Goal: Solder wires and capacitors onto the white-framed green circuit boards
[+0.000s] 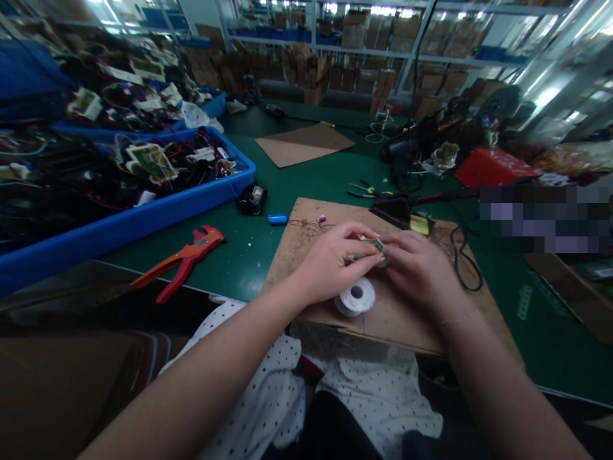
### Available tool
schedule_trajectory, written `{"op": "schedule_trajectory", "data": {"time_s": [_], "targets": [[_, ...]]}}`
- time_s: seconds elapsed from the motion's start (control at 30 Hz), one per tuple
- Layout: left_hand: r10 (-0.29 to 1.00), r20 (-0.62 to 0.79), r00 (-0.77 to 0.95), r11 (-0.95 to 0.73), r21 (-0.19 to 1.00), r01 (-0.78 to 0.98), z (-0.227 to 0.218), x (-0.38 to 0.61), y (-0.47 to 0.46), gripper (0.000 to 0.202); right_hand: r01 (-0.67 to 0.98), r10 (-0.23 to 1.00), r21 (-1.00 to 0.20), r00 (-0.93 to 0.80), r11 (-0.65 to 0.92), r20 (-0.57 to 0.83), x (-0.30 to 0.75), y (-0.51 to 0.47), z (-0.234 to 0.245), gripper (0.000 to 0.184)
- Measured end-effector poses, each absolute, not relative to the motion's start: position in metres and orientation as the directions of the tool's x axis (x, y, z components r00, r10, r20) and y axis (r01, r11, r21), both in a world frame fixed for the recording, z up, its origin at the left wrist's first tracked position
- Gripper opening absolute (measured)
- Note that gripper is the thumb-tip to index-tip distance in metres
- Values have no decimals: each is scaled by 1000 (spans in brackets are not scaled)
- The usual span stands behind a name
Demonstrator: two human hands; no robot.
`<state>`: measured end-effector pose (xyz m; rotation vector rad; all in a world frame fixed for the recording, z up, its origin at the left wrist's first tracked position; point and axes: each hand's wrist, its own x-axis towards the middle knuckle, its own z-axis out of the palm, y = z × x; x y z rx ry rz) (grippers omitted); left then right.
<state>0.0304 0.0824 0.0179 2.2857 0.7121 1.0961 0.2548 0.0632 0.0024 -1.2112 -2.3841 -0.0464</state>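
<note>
My left hand (pixel 341 260) is closed around a small green circuit board (pixel 378 244), part of which shows between the fingers. From the other side, my right hand (pixel 421 268) has its fingers closed at the board's right end; its fingertips are partly hidden. Both hands are over a brown work board (pixel 297 262). Just below them sits a white spool (pixel 355 297) with a dark centre hole. A small pink cylinder (pixel 321 218) and thin reddish wires lie beyond my left hand. A blue cylinder (pixel 278 220) rests by the board's left edge.
Orange-and-red cutters (pixel 186 259) lie at left, below a blue bin (pixel 201 198) full of wired parts. A black stand (pixel 393 211), pliers (pixel 366 190) and a black cable (pixel 467 268) are at right. Farther back are a cardboard sheet (pixel 306 144) and a red box (pixel 495 169).
</note>
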Motion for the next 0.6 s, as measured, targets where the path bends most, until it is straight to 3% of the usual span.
{"op": "schedule_trajectory", "data": {"time_s": [0.17,0.4,0.6], "targets": [[695,453,559,-662,706,250,14,24,71,16,849,771,-103,-412,518,485,254,26,-13,32],[694,484,533,-664,716,215,20,27,65,18,954,707,19,-234,298,668,252,5,-10,31],[780,416,467,-558,801,217,9,33,66,17,995,792,58,-99,80,603,236,-8,-8,24]]}}
